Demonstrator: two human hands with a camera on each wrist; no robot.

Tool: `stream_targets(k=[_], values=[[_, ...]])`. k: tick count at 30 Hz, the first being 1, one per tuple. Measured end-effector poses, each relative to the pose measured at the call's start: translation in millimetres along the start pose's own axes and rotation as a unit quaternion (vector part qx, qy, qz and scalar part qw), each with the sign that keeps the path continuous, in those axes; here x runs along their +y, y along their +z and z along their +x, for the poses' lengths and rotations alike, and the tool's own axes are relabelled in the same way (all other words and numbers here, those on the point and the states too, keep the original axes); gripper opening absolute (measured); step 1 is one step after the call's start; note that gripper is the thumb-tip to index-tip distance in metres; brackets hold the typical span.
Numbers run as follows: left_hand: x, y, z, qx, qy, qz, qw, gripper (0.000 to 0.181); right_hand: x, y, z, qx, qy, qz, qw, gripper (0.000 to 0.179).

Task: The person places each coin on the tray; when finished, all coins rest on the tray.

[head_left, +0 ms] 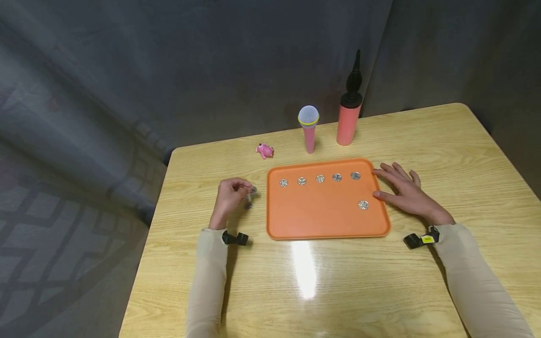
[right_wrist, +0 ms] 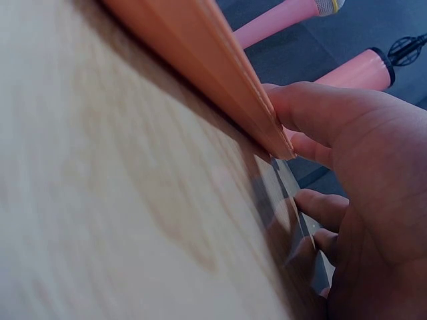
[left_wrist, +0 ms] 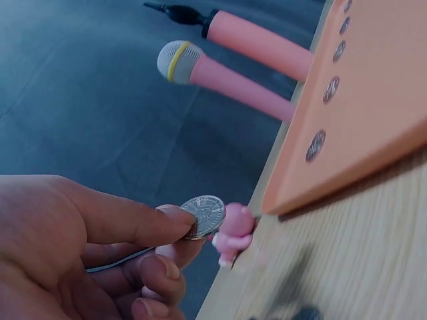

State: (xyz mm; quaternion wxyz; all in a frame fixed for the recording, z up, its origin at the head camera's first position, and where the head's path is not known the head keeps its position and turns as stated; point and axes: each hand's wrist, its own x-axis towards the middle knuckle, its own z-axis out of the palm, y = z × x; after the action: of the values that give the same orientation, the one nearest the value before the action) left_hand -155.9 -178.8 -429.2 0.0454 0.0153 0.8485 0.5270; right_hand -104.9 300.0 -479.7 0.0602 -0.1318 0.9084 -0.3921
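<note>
My left hand (head_left: pixel 228 199) pinches a silver coin (left_wrist: pixel 205 215) between thumb and fingers, left of the orange tray (head_left: pixel 313 216); my right hand (head_left: pixel 403 191) touches its right rim, fingers loose. Five coins (head_left: pixel 320 179) line its far side; another coin (head_left: pixel 363 205) lies nearer, at right.

1. On the table (head_left: pixel 262 281), I see a tray (head_left: pixel 317 216), five coins (head_left: pixel 320 179) lined along its far side, a sixth coin (head_left: pixel 363 205) before the row's right end.
2. Behind it, left to right: toy figure (head_left: pixel 265 150), microphone (head_left: pixel 310 139), pump (head_left: pixel 347 124).
3. Left hand (head_left: pixel 228 197), with a seventh coin (left_wrist: pixel 205 215), left of the tray; right hand (head_left: pixel 405 192) at its right rim.
</note>
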Motion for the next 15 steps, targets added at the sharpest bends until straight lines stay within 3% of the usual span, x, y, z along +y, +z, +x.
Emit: stream_targets(k=[7, 15], values=[[11.1, 17.7, 4.1, -0.027, 0.012, 0.003, 0.9996, 0.017, 0, 0, -0.2, 0.001, 0.001, -0.002, 1.0, 0.069], [21.8, 35.6, 8.1, -0.047, 0.024, 0.004, 0.9986, 0.011, 0, 0, 0.1, 0.001, 0.001, -0.004, 1.0, 0.069]])
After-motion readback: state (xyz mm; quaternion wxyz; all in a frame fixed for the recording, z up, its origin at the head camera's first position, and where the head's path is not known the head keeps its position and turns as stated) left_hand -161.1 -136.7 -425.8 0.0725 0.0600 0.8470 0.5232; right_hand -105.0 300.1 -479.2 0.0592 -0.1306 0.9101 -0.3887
